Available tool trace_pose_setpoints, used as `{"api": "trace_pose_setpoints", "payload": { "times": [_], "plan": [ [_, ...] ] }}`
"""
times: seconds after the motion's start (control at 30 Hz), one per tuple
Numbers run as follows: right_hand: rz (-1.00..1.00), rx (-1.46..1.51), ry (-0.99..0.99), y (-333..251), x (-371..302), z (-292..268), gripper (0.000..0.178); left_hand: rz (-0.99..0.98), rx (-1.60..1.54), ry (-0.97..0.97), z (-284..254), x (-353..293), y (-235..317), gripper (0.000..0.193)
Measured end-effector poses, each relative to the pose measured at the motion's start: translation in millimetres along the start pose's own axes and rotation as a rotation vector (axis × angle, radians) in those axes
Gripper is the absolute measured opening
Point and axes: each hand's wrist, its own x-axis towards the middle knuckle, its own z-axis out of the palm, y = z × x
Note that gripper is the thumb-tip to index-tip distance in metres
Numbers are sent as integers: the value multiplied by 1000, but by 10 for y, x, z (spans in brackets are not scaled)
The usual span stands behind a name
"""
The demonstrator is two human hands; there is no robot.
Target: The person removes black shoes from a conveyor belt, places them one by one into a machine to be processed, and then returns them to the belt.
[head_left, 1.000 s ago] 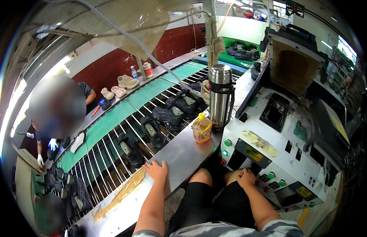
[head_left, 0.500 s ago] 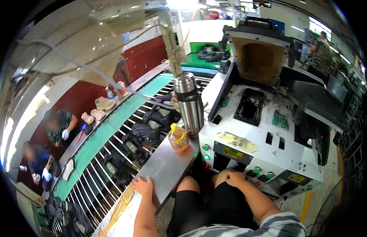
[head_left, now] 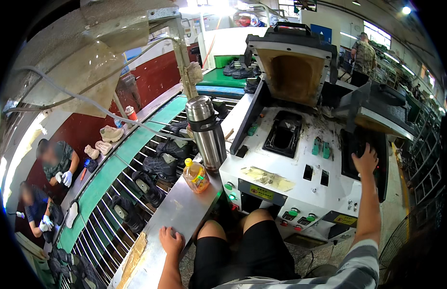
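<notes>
The person's right hand [head_left: 366, 160], which lay on the right thigh half a second ago, now reaches out over a dark recess [head_left: 348, 153] at the right end of a white machine [head_left: 298, 185]. Its grip is spread with the fingers bent; whether it touches or has hold of anything against the black cannot be told. The left hand [head_left: 171, 241] stays on the edge of a metal desk [head_left: 166, 211], its grip loosely parted, nothing seen in it. The view has swung rightward, so the machine sits farther left than before. A raised black lid [head_left: 385, 116] overhangs the far part of the recess, just beyond the right hand. Another open lid [head_left: 293, 77], brown inside, stands behind a black-framed opening [head_left: 282, 135]. Along the desk, beyond the left hand, an amber drink bottle [head_left: 196, 177] with a yellow cap stands beside a tall steel flask [head_left: 210, 144], which hides part of a barred rack [head_left: 118, 192] holding black shoes [head_left: 149, 189]. A grey hose [head_left: 91, 104] crosses the view. Across the rack, two co-workers in gloves sit near pale shoes [head_left: 111, 134].
</notes>
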Motion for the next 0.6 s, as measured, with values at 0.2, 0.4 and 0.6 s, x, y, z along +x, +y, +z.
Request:
{"api": "trace_pose_setpoints", "payload": {
  "times": [0.2,0.4,0.6],
  "plan": [
    [-1,416,-545,942,1214,1043,84,-28,7,125,44,-164,260,32],
    [350,183,-266,295,510,399,89,-78,-12,160,-114,-166,197,27],
    [140,84,275,516,-561,480,97,-106,1,152,-209,-204,259,32]
  ]
}}
